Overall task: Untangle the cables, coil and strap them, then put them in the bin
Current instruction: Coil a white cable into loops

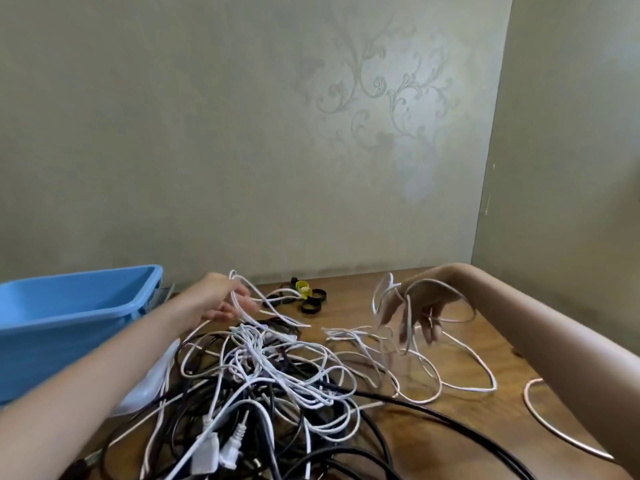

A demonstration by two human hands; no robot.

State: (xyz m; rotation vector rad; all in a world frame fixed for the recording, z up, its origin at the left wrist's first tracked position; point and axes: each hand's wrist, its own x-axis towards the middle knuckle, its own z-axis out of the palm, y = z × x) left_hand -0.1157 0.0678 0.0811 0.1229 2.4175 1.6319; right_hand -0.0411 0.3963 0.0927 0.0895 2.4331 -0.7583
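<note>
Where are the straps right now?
Head view, centre: the straps lie on the table near the wall, between left hand and right hand, behind the cables.

no readable text, labels or numbers, view perhaps too blurred
</note>
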